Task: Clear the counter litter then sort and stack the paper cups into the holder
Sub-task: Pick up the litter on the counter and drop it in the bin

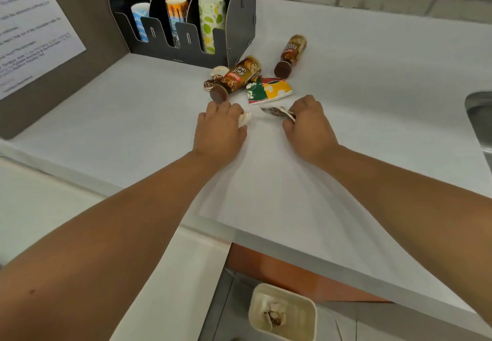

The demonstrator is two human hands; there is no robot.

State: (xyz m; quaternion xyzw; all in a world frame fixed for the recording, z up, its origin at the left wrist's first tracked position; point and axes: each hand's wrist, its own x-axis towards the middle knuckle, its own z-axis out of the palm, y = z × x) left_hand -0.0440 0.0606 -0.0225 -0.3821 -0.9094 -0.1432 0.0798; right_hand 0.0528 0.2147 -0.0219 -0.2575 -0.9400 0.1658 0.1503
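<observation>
My left hand (219,127) is closed on a crumpled white paper scrap (245,119) on the white counter (133,117). My right hand (306,123) grips a torn brown-and-white paper piece (277,112). Just beyond lie a flattened red, green and yellow cup (269,90), two stacks of brown cups on their sides (237,78) (291,54), and a crushed brown-patterned scrap (214,79). The black cup holder (183,37) at the back holds a blue stack (139,21), an orange stack (177,18) and a green-dotted stack (210,24).
A cream bin (283,312) with paper scraps inside stands on the floor below the counter's front edge. A metal sink (480,122) is at the right. A printed sheet (32,29) hangs on the grey panel at left. A brick wall runs behind.
</observation>
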